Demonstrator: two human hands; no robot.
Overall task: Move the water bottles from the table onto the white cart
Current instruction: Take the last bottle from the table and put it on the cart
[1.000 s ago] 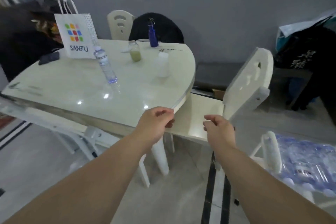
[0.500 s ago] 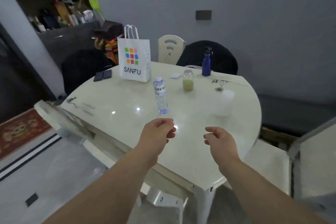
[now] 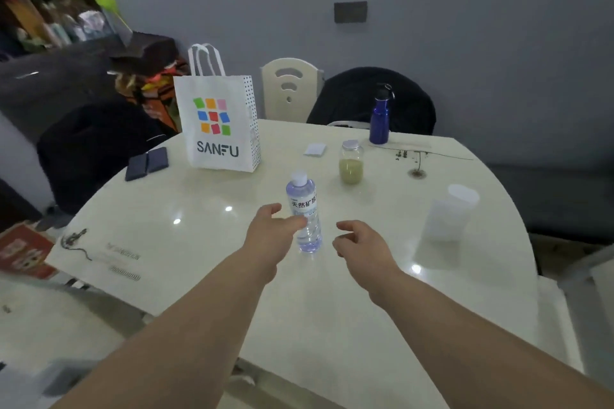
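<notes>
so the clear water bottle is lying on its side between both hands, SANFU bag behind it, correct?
Not quite. The clear water bottle is standing upright, cap on top, as the head view shows. The rest holds: it is between the left hand and right hand, with the SANFU bag behind it.

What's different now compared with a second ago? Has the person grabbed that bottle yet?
Not yet. Both hands have reached forward over the table: the left hand now sits open beside the clear water bottle, fingers overlapping it, not closed. The right hand hovers open on its other side. The bottle, white bag, jar and blue flask stayed put.
</notes>
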